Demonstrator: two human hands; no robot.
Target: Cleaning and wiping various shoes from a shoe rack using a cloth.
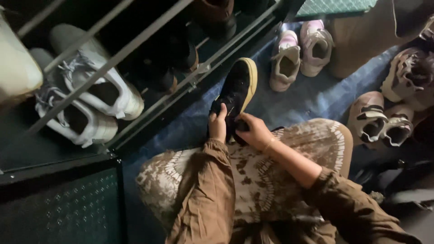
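Note:
A black sneaker with a tan sole is held up in front of my lap, toe pointing away toward the rack. My left hand grips its left side near the heel. My right hand clasps the heel end from the right, a thin bracelet on the wrist. Both arms wear brown sleeves, and a brown-and-white patterned skirt covers my knees below the shoe.
A dark metal shoe rack stands at left with a pair of white sneakers and dark shoes on it. On the blue floor lie pink-and-beige sneakers and brown strapped shoes at right.

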